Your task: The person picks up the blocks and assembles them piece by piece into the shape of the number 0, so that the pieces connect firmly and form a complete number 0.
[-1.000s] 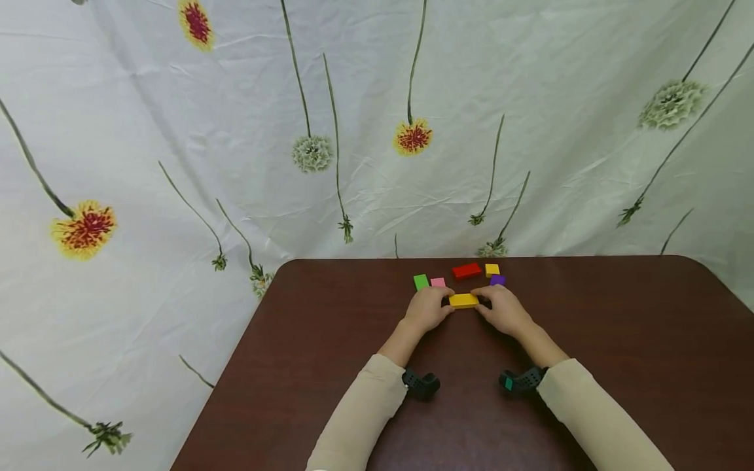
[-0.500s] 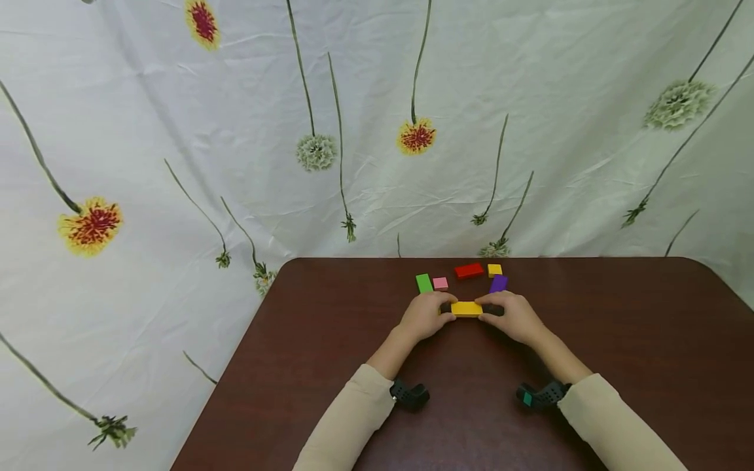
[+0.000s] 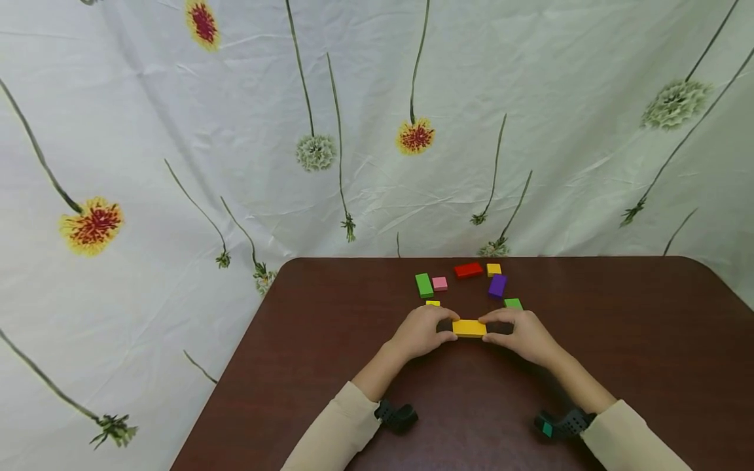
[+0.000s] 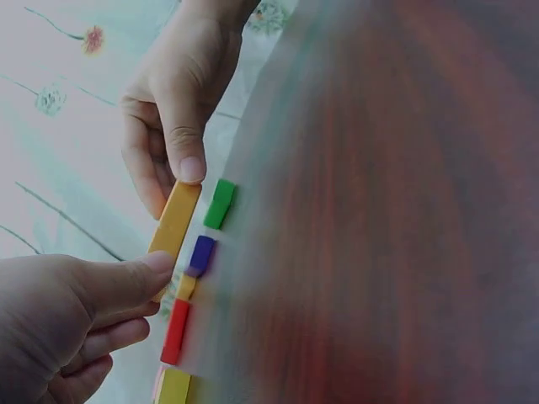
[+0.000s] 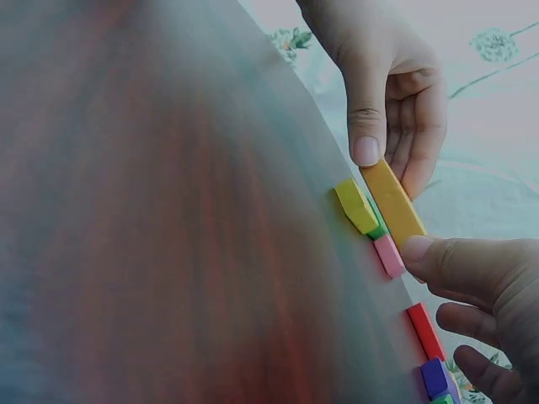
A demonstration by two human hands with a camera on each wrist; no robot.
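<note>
A long orange-yellow block [image 3: 469, 329] spans the gap between my two hands, level in the head view. My left hand [image 3: 419, 332] pinches its left end between thumb and fingers, and my right hand [image 3: 526, 337] pinches the right end likewise. Both wrist views show the block [image 4: 175, 220] apart from the smaller blocks. Just beyond the left hand lies a yellow block [image 3: 432, 303], partly hidden. A green block [image 3: 513, 304] peeks out past the right hand. Farther back sit another green block [image 3: 423, 286], a pink block [image 3: 439, 284] and a purple block [image 3: 497, 285].
A red block [image 3: 468, 270] and a small yellow block [image 3: 493, 269] lie near the far edge of the dark brown table [image 3: 330, 366]. Behind the table hangs a white cloth [image 3: 247, 118] printed with flowers. Each wrist wears a dark strap [image 3: 397, 417].
Both hands have drawn the long block toward the body. The yellow block by the left hand and the green one by the right have come into view. The other blocks stay in place.
</note>
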